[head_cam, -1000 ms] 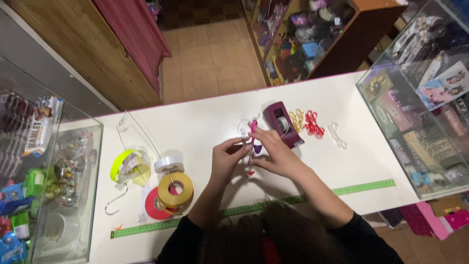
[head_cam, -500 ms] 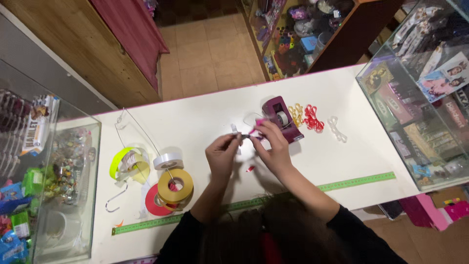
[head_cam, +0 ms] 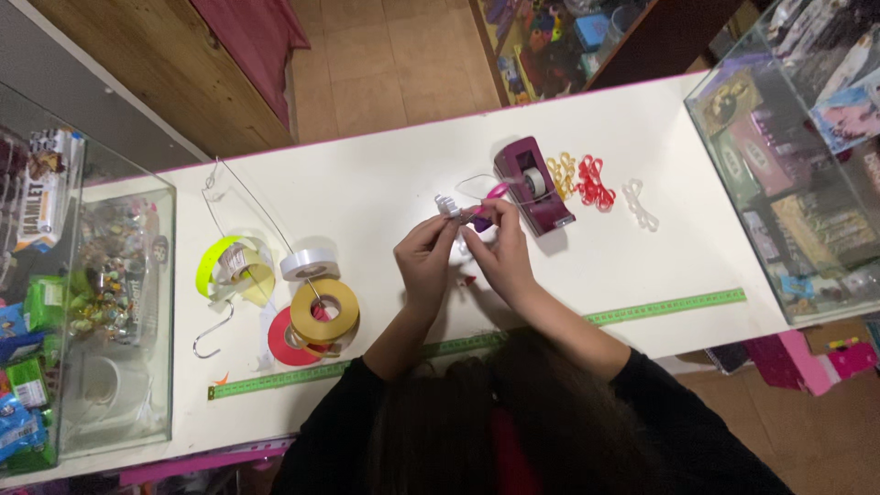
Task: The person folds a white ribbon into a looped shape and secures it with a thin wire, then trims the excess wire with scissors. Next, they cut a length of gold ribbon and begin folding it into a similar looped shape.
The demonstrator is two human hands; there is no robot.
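**Forming a small bow at mid-counter**

Going left to right: a glass case (head_cam: 110, 302) closes off the left end of the white counter (head_cam: 385, 183). Next come the ribbon rolls: a yellow-green one (head_cam: 225, 266), a white one (head_cam: 310, 264), and a mustard one (head_cam: 324, 312) stacked on a red one (head_cam: 284, 344). A green tape measure (head_cam: 642, 310) runs along the near edge.

At the middle, our left hand (head_cam: 426, 261) and right hand (head_cam: 500, 247) are drawn close together, fingertips pinching a small white ribbon bow (head_cam: 449, 205) held just above the counter. We judge the bow is being shaped or fastened; the next move calls for a steady pinch so the loops hold.

Just right stands the maroon tape dispenser (head_cam: 532, 183), near enough to reach, then finished bows in yellow (head_cam: 561, 174), red (head_cam: 594, 181) and white (head_cam: 639, 202). Nothing blocks the hands.
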